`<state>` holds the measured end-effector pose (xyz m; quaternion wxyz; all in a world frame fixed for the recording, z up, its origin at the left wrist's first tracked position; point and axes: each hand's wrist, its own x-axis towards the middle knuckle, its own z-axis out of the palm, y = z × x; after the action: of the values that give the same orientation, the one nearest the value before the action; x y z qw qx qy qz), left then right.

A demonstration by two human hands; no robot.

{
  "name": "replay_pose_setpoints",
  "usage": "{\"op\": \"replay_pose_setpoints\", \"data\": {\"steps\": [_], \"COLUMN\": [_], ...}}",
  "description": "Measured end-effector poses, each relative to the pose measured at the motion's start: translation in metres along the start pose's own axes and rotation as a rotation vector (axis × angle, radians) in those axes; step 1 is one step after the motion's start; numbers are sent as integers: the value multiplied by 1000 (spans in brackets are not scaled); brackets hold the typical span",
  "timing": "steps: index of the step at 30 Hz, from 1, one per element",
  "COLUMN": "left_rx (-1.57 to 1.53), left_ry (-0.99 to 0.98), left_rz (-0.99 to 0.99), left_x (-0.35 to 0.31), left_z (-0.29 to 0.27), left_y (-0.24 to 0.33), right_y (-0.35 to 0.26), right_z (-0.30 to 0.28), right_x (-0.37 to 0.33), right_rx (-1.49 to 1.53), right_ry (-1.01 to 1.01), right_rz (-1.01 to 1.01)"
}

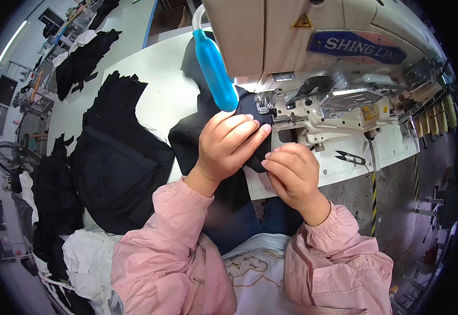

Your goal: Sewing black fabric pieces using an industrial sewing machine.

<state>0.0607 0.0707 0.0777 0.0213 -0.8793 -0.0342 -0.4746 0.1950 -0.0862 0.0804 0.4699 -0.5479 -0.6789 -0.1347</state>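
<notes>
A black fabric piece [187, 139] lies on the white machine table, its right edge by the presser foot [263, 102] of a sewing machine [292, 31]. My left hand [229, 144] rests on this fabric just in front of the foot, its fingers pressed together on the cloth near the edge. To its right, my right hand [294, 176] pinches the fabric's near right edge between thumb and fingers. The cloth between my hands is partly hidden by the fingers. A bright blue, rounded tube-shaped piece [215, 73] hangs from the machine just above my left hand.
Thread snips [351, 157] lie on the table right of my right hand. Black fabric pieces [118, 157] are heaped on the left, with white cloth [89, 262] below. Farther left stands a black fan [13, 157]. Yellow-black floor tape [374, 205] runs beyond the table's right side.
</notes>
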Motion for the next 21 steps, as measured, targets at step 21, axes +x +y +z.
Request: {"op": "replay_pose_setpoints", "data": {"steps": [21], "left_rx": [119], "left_ry": [-83], "left_rz": [-49], "left_x": [3], "left_z": [-7], "left_y": [3], "right_y": [2], "right_z": [-1], "right_x": [11], "right_rx": [-58], "right_ry": [39], "right_rz": [18]}}
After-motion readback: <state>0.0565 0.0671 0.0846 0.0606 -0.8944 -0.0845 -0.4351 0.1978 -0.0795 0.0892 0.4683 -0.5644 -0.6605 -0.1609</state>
